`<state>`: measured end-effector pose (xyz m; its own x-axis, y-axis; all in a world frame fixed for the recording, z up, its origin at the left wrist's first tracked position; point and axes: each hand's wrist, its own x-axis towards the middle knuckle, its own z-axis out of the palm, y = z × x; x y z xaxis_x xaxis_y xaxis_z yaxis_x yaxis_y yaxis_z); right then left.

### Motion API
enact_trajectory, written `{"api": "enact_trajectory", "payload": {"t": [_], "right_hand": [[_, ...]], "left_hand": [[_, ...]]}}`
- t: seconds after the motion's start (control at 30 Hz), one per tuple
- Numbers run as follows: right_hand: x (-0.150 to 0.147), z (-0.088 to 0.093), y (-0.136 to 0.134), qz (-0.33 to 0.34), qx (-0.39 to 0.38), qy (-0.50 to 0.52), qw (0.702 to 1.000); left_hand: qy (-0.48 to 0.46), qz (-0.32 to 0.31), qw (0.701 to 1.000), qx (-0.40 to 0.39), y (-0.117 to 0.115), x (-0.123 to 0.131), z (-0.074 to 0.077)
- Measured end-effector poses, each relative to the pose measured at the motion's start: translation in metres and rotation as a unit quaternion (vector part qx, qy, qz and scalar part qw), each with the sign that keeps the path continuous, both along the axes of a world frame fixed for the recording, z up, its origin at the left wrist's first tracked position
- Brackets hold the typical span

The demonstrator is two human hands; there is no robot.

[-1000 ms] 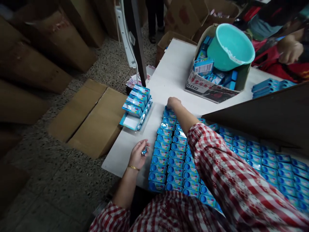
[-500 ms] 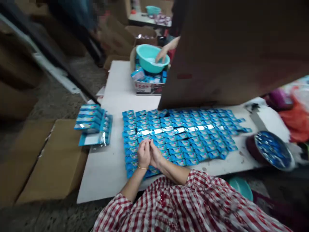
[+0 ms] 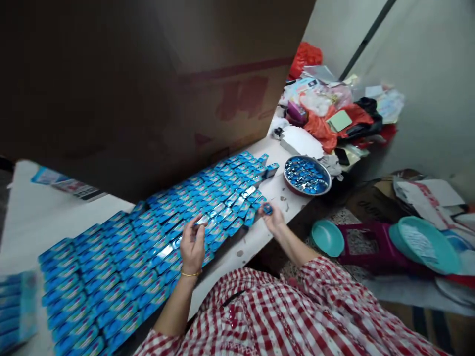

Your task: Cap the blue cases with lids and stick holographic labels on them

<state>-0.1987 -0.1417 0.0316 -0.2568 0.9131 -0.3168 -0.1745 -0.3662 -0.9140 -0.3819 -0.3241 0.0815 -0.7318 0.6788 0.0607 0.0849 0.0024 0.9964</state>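
Note:
Rows of small blue boxes (image 3: 148, 225) lie packed side by side along the white table. My left hand (image 3: 192, 247), with a thin gold bracelet at the wrist, hovers over the near edge of the rows. Its thumb and fingers are apart, and nothing shows held between them. At the right end of the rows, my right hand (image 3: 274, 220) has its fingers closed on a small blue piece (image 3: 267, 208), whose exact kind is not clear. Beyond that hand stands a round metal bowl (image 3: 327, 188) filled with small shiny blue pieces.
A large brown cardboard box (image 3: 148, 89) rises behind the rows. Plastic bags (image 3: 321, 126) and papers (image 3: 302, 142) crowd the table's far right end. Below on the right are a teal basin (image 3: 328, 238), a purple stool (image 3: 382, 267) and a larger teal basin (image 3: 445, 257).
The view has swung to the right. My hands, cupped together over the rows before, are now apart; the right one has moved near the bowl and holds a small blue piece.

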Motion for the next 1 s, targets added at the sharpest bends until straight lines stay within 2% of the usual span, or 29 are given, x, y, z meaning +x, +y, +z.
{"api": "enact_trajectory", "payload": {"t": [0.03, 0.07, 0.13, 0.2, 0.27, 0.33, 0.37, 0.43, 0.5, 0.53, 0.6, 0.7, 0.77, 0.87, 1.0], "right_hand": [[0.028, 0.004, 0.039, -0.068, 0.021, -0.038, 0.997], [0.053, 0.008, 0.076, -0.108, 0.046, -0.085, 0.990], [0.101, 0.013, 0.137, -0.143, 0.087, -0.187, 0.968], [0.144, 0.010, 0.178, -0.159, 0.122, -0.304, 0.931], [0.183, -0.003, 0.195, -0.203, 0.124, -0.399, 0.885], [0.213, -0.022, 0.194, -0.262, 0.069, -0.448, 0.852], [0.223, -0.033, 0.189, -0.279, 0.019, -0.444, 0.851], [0.231, -0.052, 0.180, -0.259, -0.102, -0.360, 0.890], [0.226, -0.067, 0.176, -0.205, -0.201, -0.203, 0.936], [0.220, -0.071, 0.177, -0.188, -0.227, -0.130, 0.947], [0.208, -0.076, 0.185, -0.190, -0.242, -0.048, 0.950], [0.196, -0.077, 0.198, -0.235, -0.235, -0.037, 0.942], [0.196, -0.079, 0.198, -0.263, -0.239, -0.037, 0.934], [0.208, -0.083, 0.171, -0.290, -0.249, -0.022, 0.924], [0.234, -0.091, 0.088, -0.317, -0.258, 0.014, 0.913]], "left_hand": [[-0.001, 0.006, 1.000, -0.003, 0.019, 0.013, 0.002], [-0.001, 0.006, 1.000, -0.005, 0.039, 0.026, 0.006], [0.000, -0.012, 1.000, -0.011, 0.074, 0.052, 0.013], [-0.001, -0.032, 0.999, -0.013, 0.103, 0.075, 0.021], [-0.001, -0.035, 0.999, -0.017, 0.124, 0.090, 0.028], [-0.001, -0.029, 0.999, -0.027, 0.139, 0.097, 0.031], [-0.001, -0.027, 0.999, -0.034, 0.145, 0.098, 0.032], [-0.002, -0.028, 0.998, -0.052, 0.156, 0.099, 0.032], [-0.005, -0.031, 0.997, -0.067, 0.168, 0.103, 0.030], [-0.008, -0.036, 0.997, -0.073, 0.174, 0.106, 0.029], [-0.018, -0.056, 0.995, -0.083, 0.185, 0.114, 0.026], [-0.030, -0.112, 0.988, -0.103, 0.196, 0.126, 0.022], [-0.030, -0.155, 0.980, -0.124, 0.196, 0.130, 0.019], [-0.019, -0.204, 0.965, -0.166, 0.192, 0.125, 0.013], [-0.005, -0.242, 0.947, -0.212, 0.192, 0.115, 0.002]]}}
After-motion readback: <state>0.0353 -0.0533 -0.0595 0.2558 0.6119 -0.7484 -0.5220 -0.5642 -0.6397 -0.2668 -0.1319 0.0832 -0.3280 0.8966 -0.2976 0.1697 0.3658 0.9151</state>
